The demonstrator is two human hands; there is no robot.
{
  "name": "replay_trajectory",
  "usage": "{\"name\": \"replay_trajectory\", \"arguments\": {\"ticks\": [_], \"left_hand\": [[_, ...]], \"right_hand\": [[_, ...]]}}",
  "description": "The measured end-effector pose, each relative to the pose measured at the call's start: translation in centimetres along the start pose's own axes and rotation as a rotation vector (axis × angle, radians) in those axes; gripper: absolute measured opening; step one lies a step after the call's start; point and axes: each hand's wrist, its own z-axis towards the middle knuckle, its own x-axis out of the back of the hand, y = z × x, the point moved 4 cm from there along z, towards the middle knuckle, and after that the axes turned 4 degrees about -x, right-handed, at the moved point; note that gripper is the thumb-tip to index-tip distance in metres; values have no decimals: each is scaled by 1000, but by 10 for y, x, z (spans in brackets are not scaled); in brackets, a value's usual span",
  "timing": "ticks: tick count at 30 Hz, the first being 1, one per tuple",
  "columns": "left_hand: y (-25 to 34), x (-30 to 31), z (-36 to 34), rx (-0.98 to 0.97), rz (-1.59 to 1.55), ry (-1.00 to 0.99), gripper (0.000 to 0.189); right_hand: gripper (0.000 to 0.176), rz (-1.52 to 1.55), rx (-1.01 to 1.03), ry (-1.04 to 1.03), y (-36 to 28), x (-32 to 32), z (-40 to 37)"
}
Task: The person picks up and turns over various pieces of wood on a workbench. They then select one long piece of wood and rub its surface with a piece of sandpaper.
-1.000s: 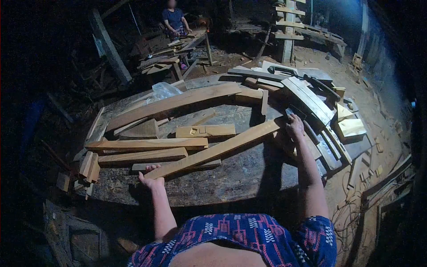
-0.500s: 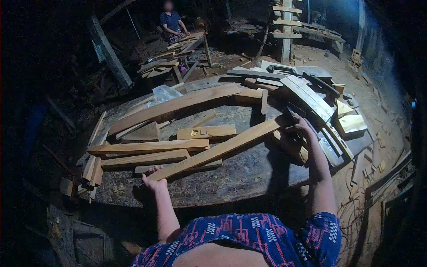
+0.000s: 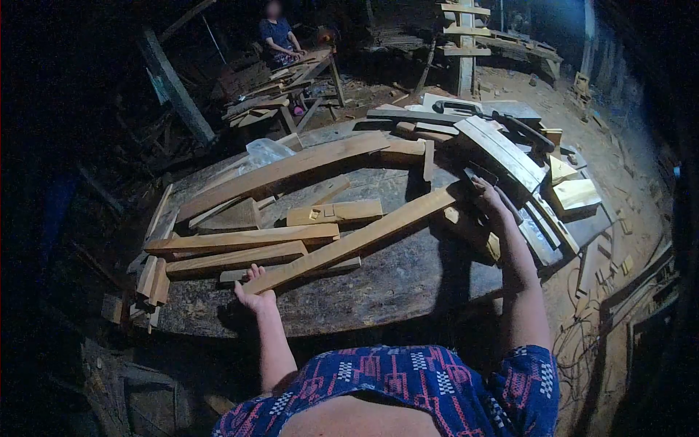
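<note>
A long, straight wooden bar (image 3: 357, 237) slants up to the right above the workbench. My left hand (image 3: 258, 293) is closed around its near end, with the fingertips showing over the upper edge. At the far end, my right hand (image 3: 489, 195) grips a dark flat tool (image 3: 480, 173) against the bar; its exact kind is too dark to make out. Under and behind the bar lie a short mortised block (image 3: 335, 213) and several wooden pieces, among them a thick bar (image 3: 244, 239) and a shorter bar (image 3: 237, 260).
A long curved-looking board (image 3: 284, 175) and a clear plastic bag (image 3: 268, 152) lie at the back of the workbench (image 3: 342, 309). Pale planks (image 3: 502, 154) and a dark clamp-like tool (image 3: 459, 107) crowd its right side. Another person (image 3: 280, 36) sits at a far wood-laden table.
The view has shifted slightly, and the bar remains between both hands. My right hand and the dark tool have tilted a little at the far end. The far person's arms have moved.
</note>
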Motion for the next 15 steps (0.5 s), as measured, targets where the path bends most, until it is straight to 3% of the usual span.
{"name": "replay_trajectory", "arguments": {"ticks": [6, 13, 15], "left_hand": [[0, 8, 16, 7, 21, -123, 28], [-3, 3, 35, 28, 67, -65, 37], [-4, 3, 36, 36, 72, -40, 40]], "right_hand": [[49, -266, 108, 16, 11, -2, 6], [51, -97, 36, 27, -1, 6, -2], [72, -35, 106, -68, -11, 10, 0]]}}
